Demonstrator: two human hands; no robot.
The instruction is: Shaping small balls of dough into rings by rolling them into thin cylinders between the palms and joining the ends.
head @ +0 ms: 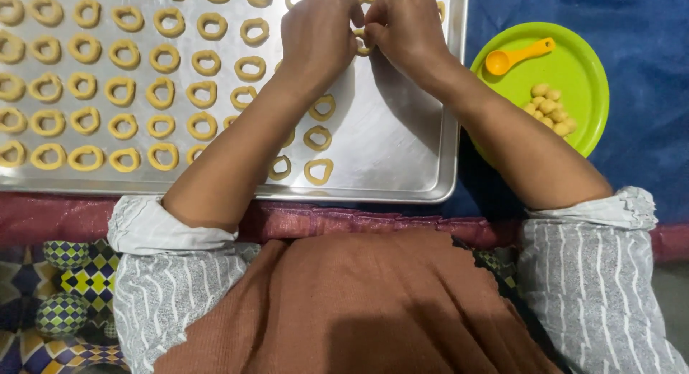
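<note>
A large metal baking tray (402, 151) holds several rows of pale yellow dough rings (165, 94). My left hand (316, 33) and my right hand (405, 26) meet at the far side of the tray, fingertips pinched together on a small piece of dough (362, 44) that is mostly hidden between them. Both forearms reach across the tray from grey striped sleeves.
A lime green plate (574, 65) to the right of the tray carries an orange measuring spoon (517, 56) and a heap of small dough balls (549, 107). Blue cloth (646, 94) lies under the plate. A brown garment and patterned fabric are nearest me.
</note>
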